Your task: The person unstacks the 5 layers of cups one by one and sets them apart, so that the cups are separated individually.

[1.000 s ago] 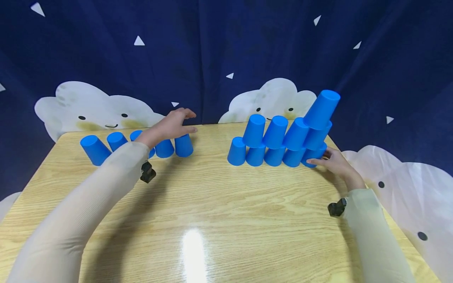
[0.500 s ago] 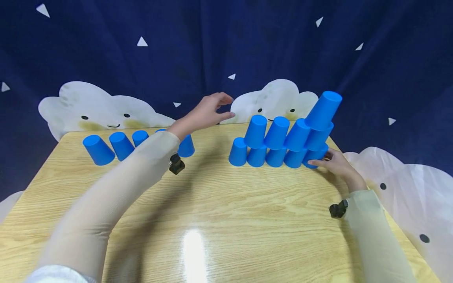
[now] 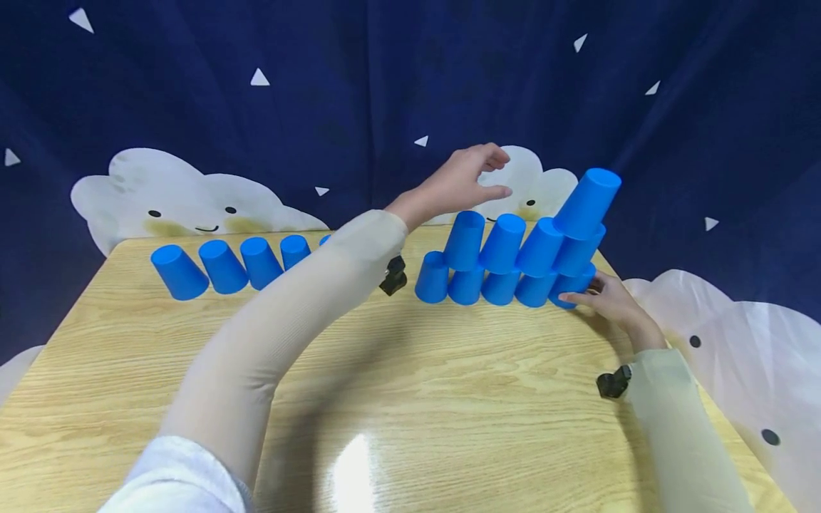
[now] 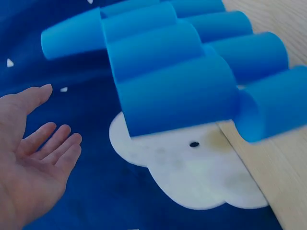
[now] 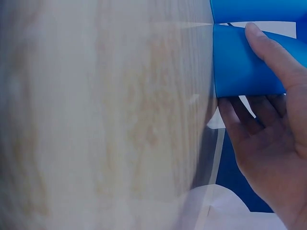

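Observation:
Upside-down blue cups form a stepped stack at the right of the table. Its bottom row starts with a blue cup [image 3: 432,279] on the left. The second row begins with another cup [image 3: 465,244], and one top cup [image 3: 588,205] leans over the right end. My left hand [image 3: 465,177] hovers above the second row's left part, fingers loosely spread and holding nothing. In the left wrist view, that hand [image 4: 41,163] is apart from the cups. My right hand [image 3: 612,301] holds the bottom row's rightmost cup [image 5: 249,67], its thumb in front and fingers at the far side.
Several more upside-down blue cups stand in a row at the back left, the leftmost cup [image 3: 181,273] tilted in this view; my left sleeve [image 3: 288,320] hides part of that row. A dark blue curtain [image 3: 321,85] hangs behind the wooden table [image 3: 487,399].
My left hand has moved right and up, from over the left row of cups to above the stack. The right hand stays at the same cup.

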Motion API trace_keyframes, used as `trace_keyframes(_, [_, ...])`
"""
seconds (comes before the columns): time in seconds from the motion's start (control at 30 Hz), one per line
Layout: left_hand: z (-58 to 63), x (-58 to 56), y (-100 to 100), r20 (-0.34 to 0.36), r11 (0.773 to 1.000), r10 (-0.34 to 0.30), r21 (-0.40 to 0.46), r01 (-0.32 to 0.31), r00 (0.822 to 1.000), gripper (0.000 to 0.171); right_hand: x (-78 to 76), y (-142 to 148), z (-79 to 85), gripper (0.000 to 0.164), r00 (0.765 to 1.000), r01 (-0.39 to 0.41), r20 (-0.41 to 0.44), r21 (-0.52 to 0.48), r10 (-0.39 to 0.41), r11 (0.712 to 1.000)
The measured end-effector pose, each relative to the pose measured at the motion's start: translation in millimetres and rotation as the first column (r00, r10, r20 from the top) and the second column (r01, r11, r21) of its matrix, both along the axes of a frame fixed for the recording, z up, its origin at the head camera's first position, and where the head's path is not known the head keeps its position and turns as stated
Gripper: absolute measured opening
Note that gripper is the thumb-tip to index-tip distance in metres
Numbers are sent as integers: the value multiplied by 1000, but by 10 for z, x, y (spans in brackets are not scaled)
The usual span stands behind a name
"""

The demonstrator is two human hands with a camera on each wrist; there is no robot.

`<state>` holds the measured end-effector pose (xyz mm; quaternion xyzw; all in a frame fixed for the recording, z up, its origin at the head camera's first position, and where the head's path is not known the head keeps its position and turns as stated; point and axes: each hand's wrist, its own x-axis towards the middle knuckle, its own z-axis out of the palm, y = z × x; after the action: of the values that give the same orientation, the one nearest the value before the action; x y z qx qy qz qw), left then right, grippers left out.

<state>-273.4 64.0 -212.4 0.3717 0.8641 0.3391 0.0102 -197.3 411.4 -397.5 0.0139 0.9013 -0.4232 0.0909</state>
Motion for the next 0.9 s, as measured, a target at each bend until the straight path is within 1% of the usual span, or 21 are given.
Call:
trace_keyframes(0.13, [67,54,264,14,999,-41,-20,41,999,54,33,31,-2,90,1000,7,-2,3,-7,1000])
trace_keyframes(0.23, [126,108,472,46,998,-57,-22,58,997,56,60,51,5,89,1000,3,-12,7,-2,1000])
trace_keyframes(0.33, [166,161,680,94,998,-58,1,58,994,59,86,62,18,87,1000,-1,-16,8,1,1000])
trace_keyframes(0.4, [182,190,807,113,998,-59,13,58,992,62,102,66,30,87,1000,-3,-17,6,3,1000])
trace_keyframes(0.53, [194,232,1015,116,998,-61,18,59,991,65,130,69,54,86,1000,-4,-22,7,4,1000])
trace_keyframes(0.7, [185,265,1176,119,998,-65,13,64,991,64,153,62,63,85,1000,-8,-28,0,8,1000])
trace_keyframes(0.9, [143,284,1234,120,999,-40,-23,44,992,64,127,8,37,84,999,-17,-28,-20,16,1000])
